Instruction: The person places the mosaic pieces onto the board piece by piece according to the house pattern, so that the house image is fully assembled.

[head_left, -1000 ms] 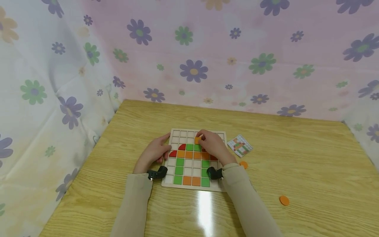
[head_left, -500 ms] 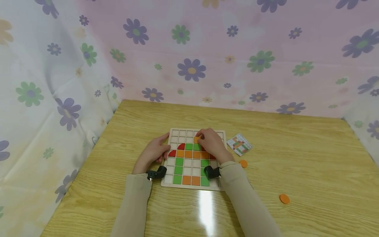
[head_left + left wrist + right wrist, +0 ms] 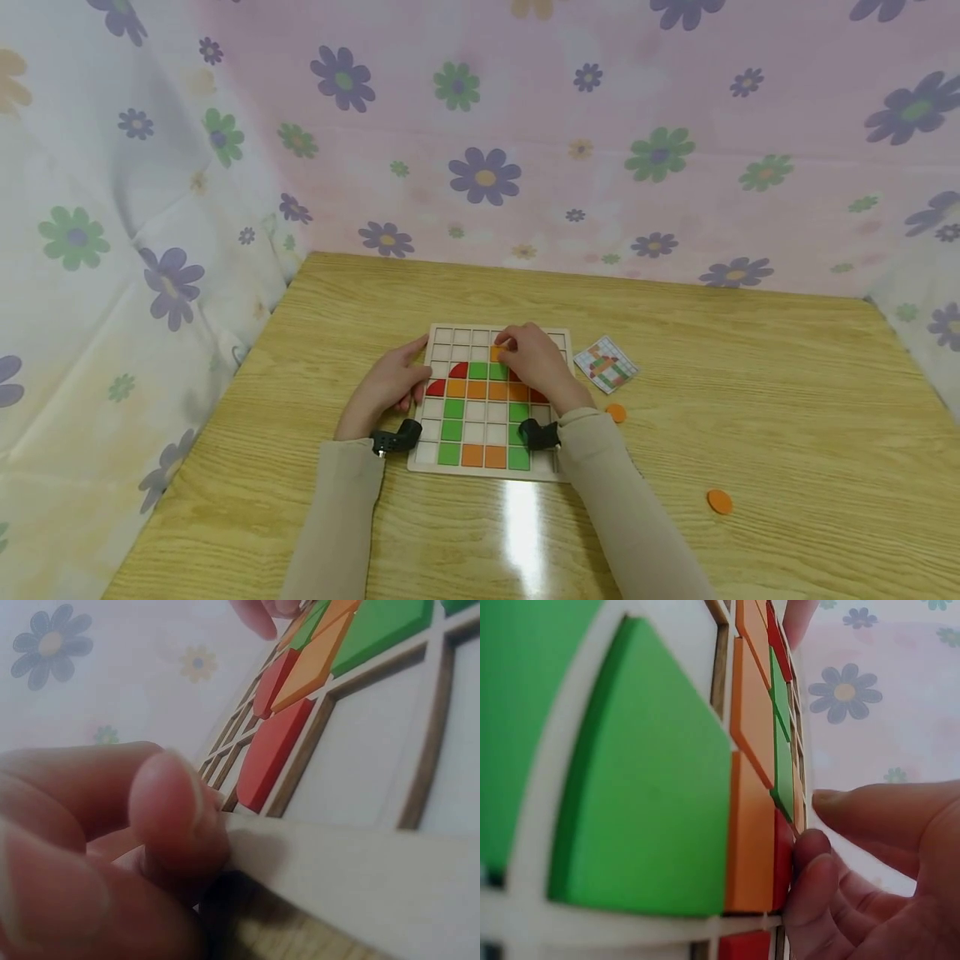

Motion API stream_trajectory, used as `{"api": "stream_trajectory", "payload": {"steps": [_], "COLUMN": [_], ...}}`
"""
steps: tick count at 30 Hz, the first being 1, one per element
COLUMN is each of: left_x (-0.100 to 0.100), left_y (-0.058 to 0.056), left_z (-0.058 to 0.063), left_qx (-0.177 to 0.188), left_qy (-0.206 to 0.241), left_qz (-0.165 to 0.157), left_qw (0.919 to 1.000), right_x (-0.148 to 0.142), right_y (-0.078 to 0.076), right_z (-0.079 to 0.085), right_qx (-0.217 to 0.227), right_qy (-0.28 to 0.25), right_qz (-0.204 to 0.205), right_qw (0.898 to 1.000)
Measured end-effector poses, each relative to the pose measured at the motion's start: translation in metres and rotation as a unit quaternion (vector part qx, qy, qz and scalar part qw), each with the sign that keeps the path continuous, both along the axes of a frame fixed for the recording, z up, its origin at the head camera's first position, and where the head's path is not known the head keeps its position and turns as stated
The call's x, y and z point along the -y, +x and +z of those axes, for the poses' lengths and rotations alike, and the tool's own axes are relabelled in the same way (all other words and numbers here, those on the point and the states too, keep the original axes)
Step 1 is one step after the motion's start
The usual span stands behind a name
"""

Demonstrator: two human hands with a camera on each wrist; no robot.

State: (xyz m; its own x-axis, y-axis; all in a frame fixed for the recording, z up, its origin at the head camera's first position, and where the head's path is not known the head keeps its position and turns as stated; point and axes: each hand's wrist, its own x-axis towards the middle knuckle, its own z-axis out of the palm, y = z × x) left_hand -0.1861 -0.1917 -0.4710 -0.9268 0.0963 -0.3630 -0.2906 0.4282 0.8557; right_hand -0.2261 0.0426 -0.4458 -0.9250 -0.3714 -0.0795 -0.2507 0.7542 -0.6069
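Observation:
My left hand (image 3: 390, 385) grips the left rim of a square wooden grid board (image 3: 491, 477), its fingertips at the edge. In the left wrist view, fingertips (image 3: 180, 802) touch the pale rim near a red rounded tile (image 3: 276, 754). My right hand (image 3: 542, 362) reaches over the board's upper part and pinches an orange square tile (image 3: 496, 354) above the green row. In the right wrist view, its fingertips (image 3: 814, 881) are right at the grid, beside the orange, green and red tiles. The hand hides several cells on the right.
Green tiles (image 3: 453, 409) and orange tiles (image 3: 496, 457) fill several cells. A printed pattern card (image 3: 607, 365) lies right of the board. One orange disc (image 3: 617, 412) lies beside the right forearm, another orange disc (image 3: 719, 502) farther right. Flowered cloth (image 3: 525, 167) stands behind the wooden table (image 3: 787, 400).
Both hands keep their places on the board and the orange tile. The whole head view has shifted slightly; otherwise the tiles, card and discs stay where they were.

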Motion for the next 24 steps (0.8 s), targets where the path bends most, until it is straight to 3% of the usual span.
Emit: {"api": "stream_trajectory", "payload": {"steps": [12, 24], "left_x": [0.001, 0.0], "left_y": [0.001, 0.001], "left_z": [-0.002, 0.001], "left_qx": [-0.016, -0.006], "left_qy": [-0.003, -0.011], "left_qz": [-0.013, -0.01], "left_qw": [0.9998, 0.9999], "right_x": [-0.015, -0.044], "right_y": [0.011, 0.039], "right_z": [0.005, 0.015], "right_qx": [0.003, -0.01], "right_qy": [-0.015, -0.015], "right_qz": [0.027, 0.045], "right_qw": [1.0, 0.999]}}
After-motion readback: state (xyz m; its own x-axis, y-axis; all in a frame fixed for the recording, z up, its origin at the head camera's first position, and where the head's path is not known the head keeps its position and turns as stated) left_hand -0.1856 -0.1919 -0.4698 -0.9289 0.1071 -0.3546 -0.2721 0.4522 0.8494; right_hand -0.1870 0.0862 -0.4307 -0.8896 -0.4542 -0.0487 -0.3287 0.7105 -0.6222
